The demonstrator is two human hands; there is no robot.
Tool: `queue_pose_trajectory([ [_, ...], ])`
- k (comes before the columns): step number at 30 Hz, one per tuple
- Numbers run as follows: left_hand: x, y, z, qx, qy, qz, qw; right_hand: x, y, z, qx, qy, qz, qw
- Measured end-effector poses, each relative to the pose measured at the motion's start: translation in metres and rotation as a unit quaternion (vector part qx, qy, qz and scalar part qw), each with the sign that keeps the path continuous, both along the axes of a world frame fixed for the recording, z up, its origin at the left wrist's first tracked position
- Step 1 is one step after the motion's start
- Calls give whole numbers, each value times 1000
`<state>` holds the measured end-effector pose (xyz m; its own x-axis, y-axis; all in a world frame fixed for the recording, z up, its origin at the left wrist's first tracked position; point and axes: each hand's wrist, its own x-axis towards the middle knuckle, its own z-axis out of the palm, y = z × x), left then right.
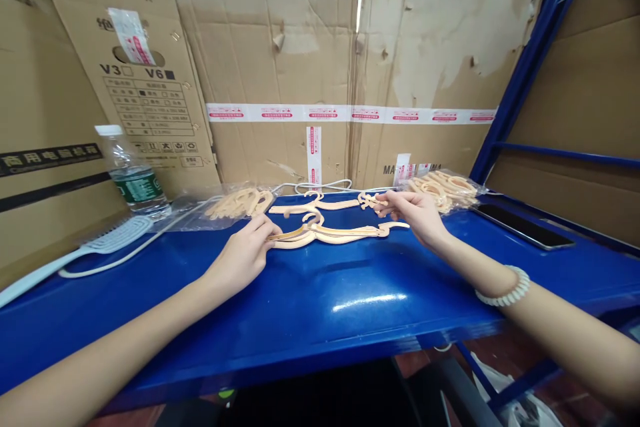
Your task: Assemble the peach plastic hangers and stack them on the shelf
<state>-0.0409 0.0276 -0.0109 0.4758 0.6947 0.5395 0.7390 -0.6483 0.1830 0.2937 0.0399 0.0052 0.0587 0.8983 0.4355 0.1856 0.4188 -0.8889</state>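
Two peach-coloured plastic hangers lie one behind the other on the blue tabletop. My left hand [246,250] is closed on the left end of the front hanger [340,233], which lies with its hook pointing away from me. At the right end of the rear hanger [337,205], my right hand [413,213] pinches a small curly peach plastic piece [369,201]. Whether that piece is joined to the rear hanger I cannot tell. The fingertips of my right hand hover just above the front hanger's right end.
Clear bags of peach plastic parts lie at the back left [240,203] and back right [443,188]. A water bottle [137,180] and a pale hairbrush [117,235] are at left, a phone [523,225] at right. Cardboard [280,67] walls the back; a white cable [125,257] runs along the left.
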Motion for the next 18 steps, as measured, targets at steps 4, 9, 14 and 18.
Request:
queue_pose_trajectory([
  [4, 0, 2, -1, 0, -8, -20, 1000, 0, -1, -4, -40, -19, 25, 999],
  [9, 0, 0, -3, -4, -8, -18, 1000, -1, -1, -7, -102, 70, 102, 987],
  [14, 0, -1, -4, -9, -12, -5, 1000, 0, 0, -8, -156, 90, 148, 972],
  [18, 0, 0, -4, -10, -15, -2, 1000, 1, -2, -7, -171, 86, 161, 968],
])
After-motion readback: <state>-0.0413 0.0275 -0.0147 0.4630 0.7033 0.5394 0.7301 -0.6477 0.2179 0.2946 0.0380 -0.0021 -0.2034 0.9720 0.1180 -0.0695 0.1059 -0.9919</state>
